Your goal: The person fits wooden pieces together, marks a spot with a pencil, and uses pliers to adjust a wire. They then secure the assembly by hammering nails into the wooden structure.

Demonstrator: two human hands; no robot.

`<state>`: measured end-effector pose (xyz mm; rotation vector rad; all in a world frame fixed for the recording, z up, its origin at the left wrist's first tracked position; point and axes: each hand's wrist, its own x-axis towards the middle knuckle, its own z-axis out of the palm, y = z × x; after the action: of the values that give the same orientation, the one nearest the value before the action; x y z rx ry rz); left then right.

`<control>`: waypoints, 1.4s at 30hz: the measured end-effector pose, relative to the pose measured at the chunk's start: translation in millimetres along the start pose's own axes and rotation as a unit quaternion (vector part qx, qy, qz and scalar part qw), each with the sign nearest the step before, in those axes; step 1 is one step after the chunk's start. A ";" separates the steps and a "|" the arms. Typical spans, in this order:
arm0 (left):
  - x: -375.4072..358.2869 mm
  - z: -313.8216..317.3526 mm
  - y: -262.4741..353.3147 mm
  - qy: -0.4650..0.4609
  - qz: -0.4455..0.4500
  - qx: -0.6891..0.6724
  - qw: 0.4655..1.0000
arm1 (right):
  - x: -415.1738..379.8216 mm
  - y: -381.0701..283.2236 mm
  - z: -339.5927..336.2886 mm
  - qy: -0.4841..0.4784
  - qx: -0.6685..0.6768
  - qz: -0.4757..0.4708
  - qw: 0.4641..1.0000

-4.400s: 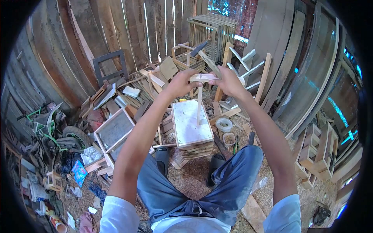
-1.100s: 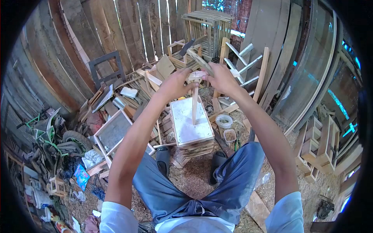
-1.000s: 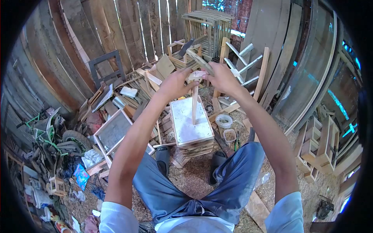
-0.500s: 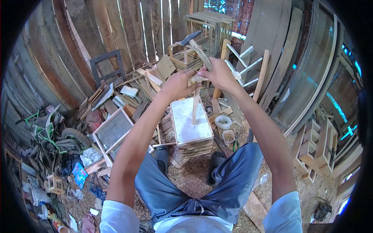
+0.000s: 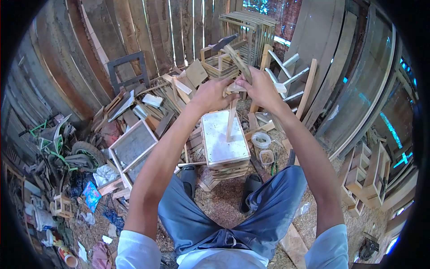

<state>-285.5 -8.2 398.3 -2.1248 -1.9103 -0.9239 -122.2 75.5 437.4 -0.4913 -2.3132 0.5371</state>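
Observation:
Above a box-like stack with a white top (image 5: pixel 224 134), my left hand (image 5: pixel 215 95) is closed on a small wooden piece. An upright wooden strip (image 5: pixel 231 121) runs from that piece down to the white top. My right hand (image 5: pixel 261 89) grips the handle of a hammer (image 5: pixel 239 60), whose dark head points up and to the left. The fingers of my right hand also touch a pale crosspiece (image 5: pixel 280 88) at the top of the strip. What exactly lies between the fingertips is partly hidden.
Wooden frames (image 5: pixel 253 31) are stacked at the back. Scrap wood lies behind my left arm, beside a framed panel (image 5: pixel 134 145). Two plastic containers (image 5: pixel 261 140) sit right of the stack. Wooden shelf pieces (image 5: pixel 367 172) stand at the right, a motorbike (image 5: pixel 67 150) at the left.
The view has shifted slightly, so the surroundings appear a little lower and to the right. Both hands stay together at the strip's top, and the hammer has tilted slightly.

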 end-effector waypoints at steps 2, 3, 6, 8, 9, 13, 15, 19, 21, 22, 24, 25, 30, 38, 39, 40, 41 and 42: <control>0.4 2.0 -6.8 0.014 0.010 -0.015 1.000 | 0.2 3.8 -2.4 -0.002 -0.008 0.020 1.000; -1.2 2.1 -9.2 0.016 0.007 -0.023 1.000 | -1.5 7.1 -2.7 -0.004 -0.013 0.030 0.999; -6.4 3.4 -16.2 0.027 0.017 -0.048 0.998 | -9.8 13.8 -4.8 -0.021 -0.040 0.039 0.998; -6.9 5.8 -18.7 0.032 0.022 -0.058 0.998 | -10.8 13.6 -6.3 -0.031 -0.061 0.036 0.997; -7.5 5.5 -17.5 0.029 0.020 -0.060 0.998 | -10.8 13.0 -6.3 -0.034 -0.067 0.035 0.997; -8.2 4.3 -15.4 0.011 -0.015 -0.075 0.997 | -6.6 10.1 -7.0 -0.058 -0.086 0.056 0.993; -8.9 7.2 -14.5 0.041 -0.011 -0.064 0.997 | -3.2 14.1 -5.3 -0.051 -0.086 0.043 0.994; -9.4 5.1 -5.4 0.037 -0.037 -0.046 0.998 | -2.0 11.8 -8.4 -0.061 -0.060 0.059 0.995; -8.4 4.1 1.7 0.041 -0.046 -0.040 0.997 | -4.9 7.1 -15.2 -0.013 -0.075 0.043 0.996; -7.0 5.4 2.6 0.044 -0.051 -0.038 0.997 | -6.8 2.2 -20.1 0.010 -0.084 0.033 0.996; -1.0 9.9 3.9 0.060 -0.036 -0.021 0.997 | -18.3 -16.6 -42.0 -0.017 -0.065 0.062 0.996; -2.6 13.3 6.0 0.063 -0.030 -0.017 0.997 | -26.9 -25.6 -51.5 -0.033 -0.056 0.083 0.994; 2.6 13.6 15.0 0.039 -0.059 0.003 0.998 | -38.9 -27.0 -74.6 -0.106 -0.121 0.095 0.982; -2.2 10.9 15.5 0.039 -0.069 0.016 0.997 | -39.5 -36.5 -70.6 -0.092 -0.148 0.081 0.981; -1.8 10.6 13.3 0.038 -0.069 0.010 0.997 | -40.0 -37.8 -69.1 -0.092 -0.139 0.087 0.982; -2.5 10.6 11.4 0.035 -0.069 0.004 0.997 | -40.1 -38.1 -69.0 -0.102 -0.147 0.093 0.980; -3.5 10.4 9.6 0.037 -0.066 0.007 0.997 | -37.6 -38.5 -70.2 -0.111 -0.155 0.097 0.977; -4.6 9.3 9.0 0.039 -0.064 0.010 0.997 | -35.0 -38.9 -71.5 -0.120 -0.162 0.102 0.974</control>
<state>-273.8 -9.2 391.0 -1.9441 -2.0262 -0.9920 -55.4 42.8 485.6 -0.8697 -2.6140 0.3267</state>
